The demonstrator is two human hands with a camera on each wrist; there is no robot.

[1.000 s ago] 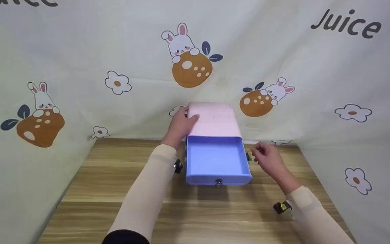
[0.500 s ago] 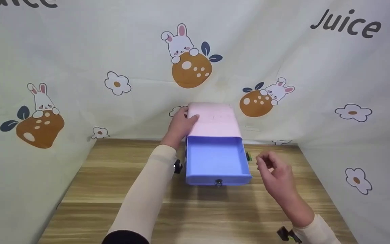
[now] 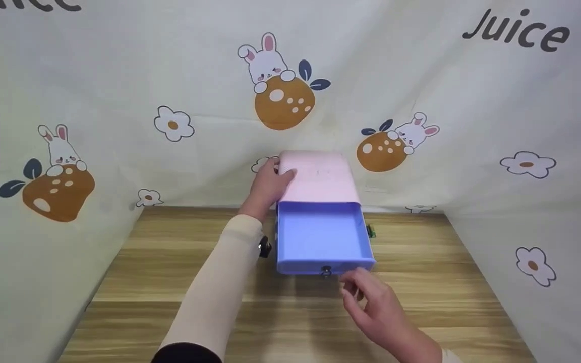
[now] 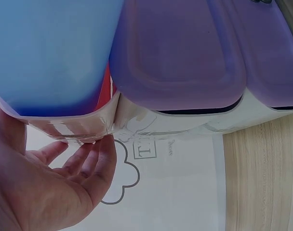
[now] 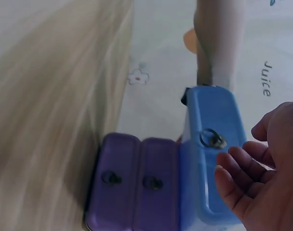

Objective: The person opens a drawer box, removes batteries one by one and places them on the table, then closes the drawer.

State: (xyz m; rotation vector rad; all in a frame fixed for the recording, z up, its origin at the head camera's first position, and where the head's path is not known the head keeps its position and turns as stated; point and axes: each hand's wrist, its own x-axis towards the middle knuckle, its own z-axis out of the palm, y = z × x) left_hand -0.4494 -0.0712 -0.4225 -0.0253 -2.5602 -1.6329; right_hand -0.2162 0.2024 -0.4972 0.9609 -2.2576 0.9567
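A small drawer unit with a pink top (image 3: 318, 176) stands at the back of the table. Its top drawer (image 3: 323, 232), light blue and bare inside, is pulled out. Two lower drawer fronts (image 5: 113, 183) look purple and are pushed in. My left hand (image 3: 269, 186) grips the unit's left upper edge, thumb on top; in the left wrist view its fingers (image 4: 104, 163) lie against the side wall. My right hand (image 3: 379, 307), loosely curled and holding nothing, is just in front of the blue drawer's right front corner, near the metal ring pull (image 5: 213, 138).
A wooden table (image 3: 169, 282) carries the unit. Behind and on both sides hangs a pale cloth (image 3: 210, 65) printed with rabbits, fruit and flowers. A small green object (image 3: 371, 231), kind unclear, shows at the unit's right side.
My right hand has moved from beside the unit's right side, back toward me and then left to the drawer's front. The left hand and the pulled-out drawer have stayed put.
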